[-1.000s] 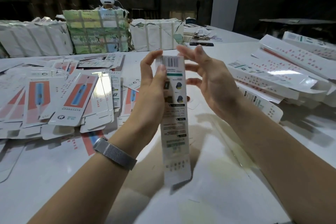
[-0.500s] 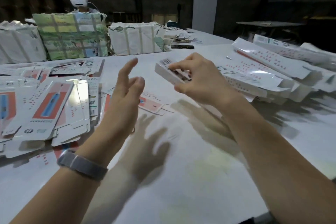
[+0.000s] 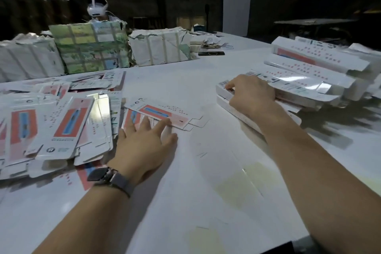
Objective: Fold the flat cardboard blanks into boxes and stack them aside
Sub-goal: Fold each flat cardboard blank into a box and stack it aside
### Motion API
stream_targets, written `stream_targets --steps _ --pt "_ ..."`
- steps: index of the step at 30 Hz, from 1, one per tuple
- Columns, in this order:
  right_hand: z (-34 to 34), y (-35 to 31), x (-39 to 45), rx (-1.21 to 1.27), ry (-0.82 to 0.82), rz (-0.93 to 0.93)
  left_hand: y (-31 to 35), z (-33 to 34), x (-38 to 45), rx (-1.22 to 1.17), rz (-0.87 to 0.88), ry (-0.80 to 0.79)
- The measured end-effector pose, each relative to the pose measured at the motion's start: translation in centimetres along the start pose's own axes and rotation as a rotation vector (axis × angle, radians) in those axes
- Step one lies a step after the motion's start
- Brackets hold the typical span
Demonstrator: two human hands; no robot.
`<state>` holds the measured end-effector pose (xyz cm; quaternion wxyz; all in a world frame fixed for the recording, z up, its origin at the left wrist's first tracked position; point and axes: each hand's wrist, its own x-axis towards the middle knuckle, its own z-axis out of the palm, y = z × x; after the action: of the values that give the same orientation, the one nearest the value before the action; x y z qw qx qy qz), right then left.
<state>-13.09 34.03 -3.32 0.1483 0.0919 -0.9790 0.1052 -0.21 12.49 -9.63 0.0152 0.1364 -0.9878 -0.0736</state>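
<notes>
Wrapped bundles (image 3: 158,47); phone (image 3: 211,53); headset wearer (image 3: 98,9)

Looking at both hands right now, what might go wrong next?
The folded box under the right hand sits at the near edge of an uneven stack of boxes; it may slide off. The left hand, fingers spread on a flat blank, might drag neighbouring blanks along.
</notes>
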Motion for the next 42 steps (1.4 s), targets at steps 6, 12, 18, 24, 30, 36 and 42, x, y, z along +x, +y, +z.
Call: stream_targets --steps 6,12,18,24,30,36,42 --pt "-0.3 -0.5 -0.5 0.03 0.034 -0.036 -0.7 -1.4 -0.3 -0.084 0.015 0.266" --pt "0.2 -2.9 -2.1 0.186 0.11 -0.309 0.6 -2.3 -0.4 0.099 0.053 0.259" --pt "0.9 -4.3 -3.0 0.299 0.129 -0.453 0.2 -2.5 -1.2 0.054 0.139 0.365" --pt "1.3 -5.1 -3.6 0.428 0.124 -0.498 0.5 -3.4 -1.4 0.026 0.056 0.462" --pt "1.3 -5.5 -3.9 0.585 0.15 -0.486 -1.4 -4.9 -0.5 -0.14 -0.125 0.459" --pt "1.5 -5.7 -4.0 0.603 0.118 -0.475 -4.0 -6.1 -0.2 -0.347 -0.265 0.51" --pt "1.6 -5.9 -4.3 0.632 0.127 -0.473 -3.3 -6.2 0.0 -0.669 -0.213 0.741"
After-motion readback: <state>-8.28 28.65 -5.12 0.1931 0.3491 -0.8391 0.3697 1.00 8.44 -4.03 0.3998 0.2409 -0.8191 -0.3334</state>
